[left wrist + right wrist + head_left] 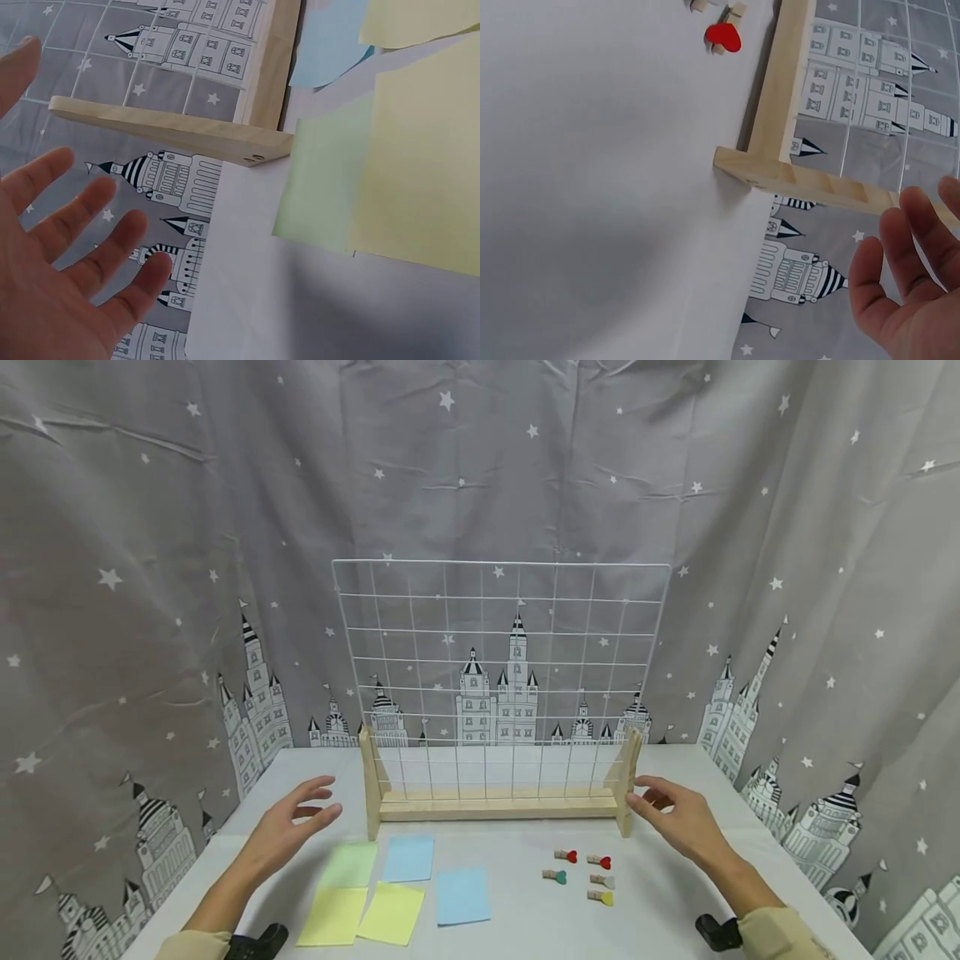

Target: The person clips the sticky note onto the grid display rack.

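A white wire grid stands upright in a light wooden base on the table. To its left hovers my left hand, fingers spread and gently bent, touching nothing. My right hand is beside the right wooden end piece; its fingertips come very close to the wood in the right wrist view, and contact is unclear. Neither hand holds anything. Near the left hand lie a green sticky note, two yellow sticky notes and two blue sticky notes.
Several small wooden clothespins with coloured hearts lie on the white table, in front of the base's right half. The hearts are red, teal, whitish and yellow. Behind the grid hangs a grey curtain printed with stars and castles.
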{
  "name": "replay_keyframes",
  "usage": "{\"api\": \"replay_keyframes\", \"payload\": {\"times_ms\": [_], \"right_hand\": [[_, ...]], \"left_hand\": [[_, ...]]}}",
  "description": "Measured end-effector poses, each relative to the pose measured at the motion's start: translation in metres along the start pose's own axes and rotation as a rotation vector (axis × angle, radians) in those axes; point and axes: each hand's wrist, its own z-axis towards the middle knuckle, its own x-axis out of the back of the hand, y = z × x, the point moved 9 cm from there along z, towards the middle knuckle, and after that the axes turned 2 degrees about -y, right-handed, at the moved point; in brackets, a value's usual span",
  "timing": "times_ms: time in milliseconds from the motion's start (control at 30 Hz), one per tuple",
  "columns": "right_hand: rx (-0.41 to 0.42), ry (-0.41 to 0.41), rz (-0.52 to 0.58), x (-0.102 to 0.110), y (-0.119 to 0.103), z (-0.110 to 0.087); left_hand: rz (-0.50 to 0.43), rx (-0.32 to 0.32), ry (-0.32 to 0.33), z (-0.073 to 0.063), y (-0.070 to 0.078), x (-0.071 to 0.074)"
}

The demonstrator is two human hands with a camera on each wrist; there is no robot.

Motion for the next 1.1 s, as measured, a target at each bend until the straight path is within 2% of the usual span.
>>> {"api": "replay_keyframes", "payload": {"times_ms": [200,500,667,933,1100], "right_hand": [[-0.044,-0.02,0.049,-0.008,0.004,-0.003],[-0.108,-0.023,0.127,-0.018,0.019,-0.008],[-0.127,-0.015,0.167,-0.025,0.025,-0.01],[-0.142,-0.006,0.241,-0.035,0.035,-0.015],[-0.172,0.009,0.308,-0.041,0.041,-0.018]], "left_hand": [[-0.041,0.0,-0.005,-0.001,-0.011,-0.006],[-0.044,0.059,0.003,0.003,-0.029,-0.019],[-0.059,0.058,0.002,0.003,-0.035,-0.026],[-0.057,0.108,-0.025,0.002,-0.047,-0.039],[-0.069,0.097,-0.035,0.001,-0.049,-0.042]]}}
